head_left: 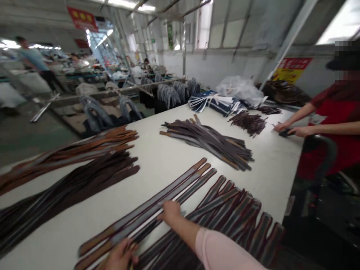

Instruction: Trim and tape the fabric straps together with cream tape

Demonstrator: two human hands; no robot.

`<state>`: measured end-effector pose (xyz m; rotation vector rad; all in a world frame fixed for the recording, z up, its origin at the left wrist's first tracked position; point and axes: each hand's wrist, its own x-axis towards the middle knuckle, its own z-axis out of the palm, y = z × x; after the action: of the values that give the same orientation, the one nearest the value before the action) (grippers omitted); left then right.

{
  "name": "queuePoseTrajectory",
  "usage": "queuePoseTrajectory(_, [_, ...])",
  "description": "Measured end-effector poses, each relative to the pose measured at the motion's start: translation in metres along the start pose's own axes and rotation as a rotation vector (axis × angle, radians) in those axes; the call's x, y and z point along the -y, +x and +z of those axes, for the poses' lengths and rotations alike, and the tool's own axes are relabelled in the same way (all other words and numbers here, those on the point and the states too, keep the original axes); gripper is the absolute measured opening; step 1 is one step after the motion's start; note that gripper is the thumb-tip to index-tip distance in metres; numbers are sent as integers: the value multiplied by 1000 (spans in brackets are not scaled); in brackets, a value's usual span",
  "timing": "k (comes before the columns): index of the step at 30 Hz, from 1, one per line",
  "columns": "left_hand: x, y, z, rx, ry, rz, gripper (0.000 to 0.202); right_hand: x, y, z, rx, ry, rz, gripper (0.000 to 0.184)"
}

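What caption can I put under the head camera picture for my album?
Left hand and right hand reach over long strips on a white table.

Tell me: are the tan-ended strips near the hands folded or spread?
Spread: the tan-ended strips lie straight, side by side on the white table.

Your right arm reaches in from the lower right, slanting up and leftward, with the sleeve ending partway along the forearm. Your right hand is palm down, its back turned up, the fingers bent and the tips pointing left. Your left hand sits lower and nearer you, cut by the bottom edge, with its fingers curled; blur hides how tightly. Your two hands are apart, the right one farther forward.
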<state>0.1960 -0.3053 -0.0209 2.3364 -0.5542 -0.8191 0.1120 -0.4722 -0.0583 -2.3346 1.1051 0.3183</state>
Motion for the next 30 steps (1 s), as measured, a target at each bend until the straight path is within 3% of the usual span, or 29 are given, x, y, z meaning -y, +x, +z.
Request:
queuePoseTrajectory(3, [23,-20,-7,92,-233,-59,28,-5,0,11,9,-66,-21,47])
queuePoseTrajectory(10, [66,-10,-21,-34,-38,-73,30,-15,0,20,7,-141,-61,50])
queuePoseTrajectory(16, [107,-20,-61,-102,139,85,26,-12,-4,24,-9,-146,-29,51])
queuePoseTrajectory(23, [182,-27,-111,-154,368,249,32,-7,-2,31,-18,-178,-13,53])
queuePoseTrajectory(30, [264,-43,-153,-294,465,171,38,0,-6,38,-37,-229,22,56])
